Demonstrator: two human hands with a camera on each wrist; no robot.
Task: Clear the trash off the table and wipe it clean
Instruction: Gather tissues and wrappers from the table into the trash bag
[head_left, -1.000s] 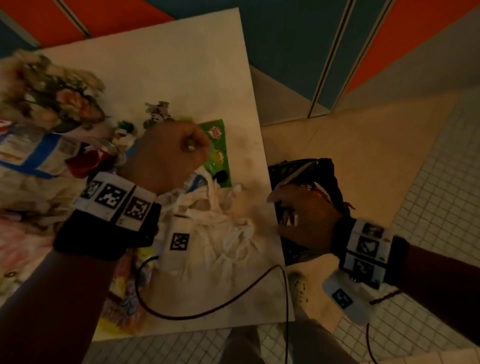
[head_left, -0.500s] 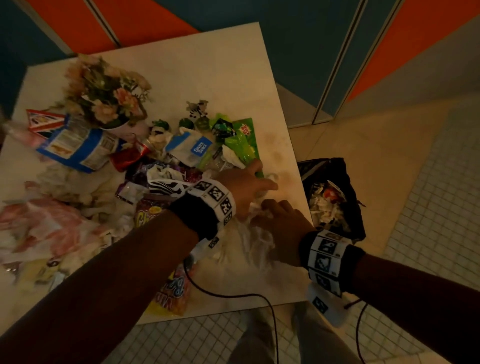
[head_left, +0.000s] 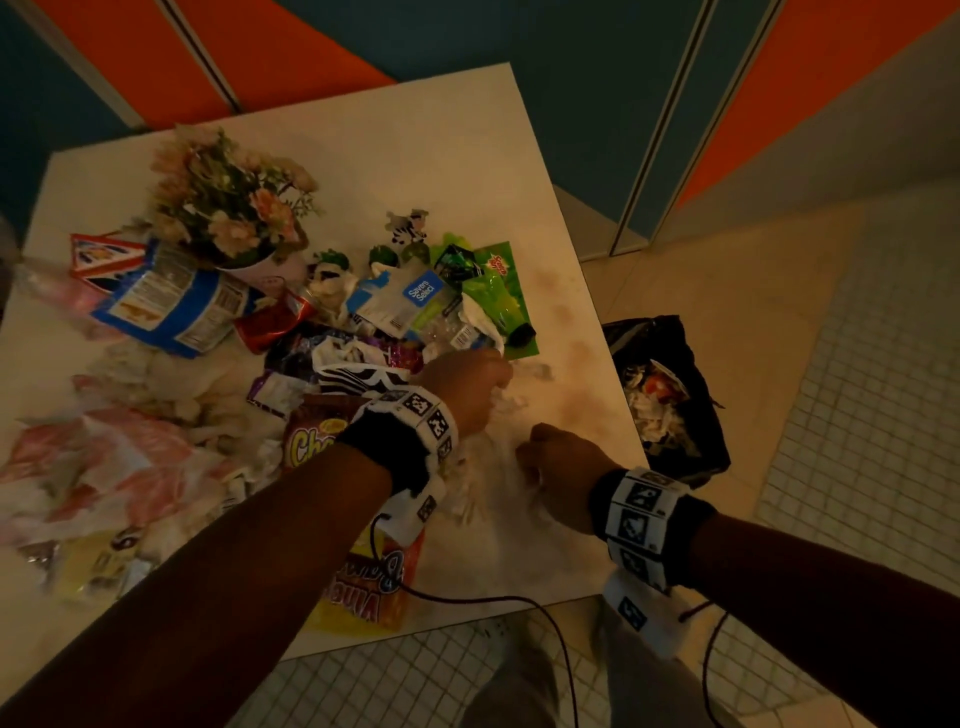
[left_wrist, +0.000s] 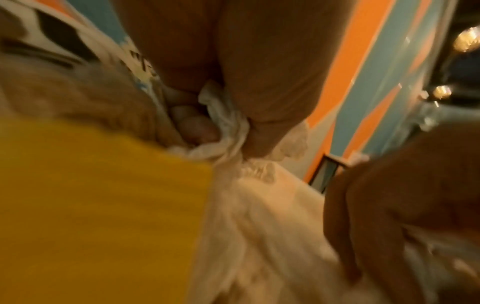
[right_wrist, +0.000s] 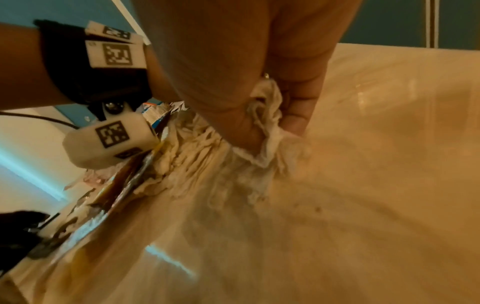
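Head view: right hand (head_left: 563, 467) and left hand (head_left: 470, 387) both clenched on white tissue (head_left: 496, 457) near table (head_left: 415, 156) edge, likely bunching for bag (head_left: 670, 400) just beside; wrappers (head_left: 332, 332) piled beyond.

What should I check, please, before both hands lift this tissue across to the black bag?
1. Left hand grip on the crumpled white tissue: ok; the left wrist view shows tissue pinched between its fingers.
2. Right hand grip: ok; the right wrist view shows tissue bunched in its curled fingers.
3. Black trash bag open to receive: ok; it stands on the floor beside the table's right edge, mouth open, with trash already inside.
4. Whole wad gathered: not ok; loose scraps lie just past the left hand.
5. Wrappers caught in the wad: cannot tell.
6. Table ready for wiping: not ok; wrappers cover much of it.
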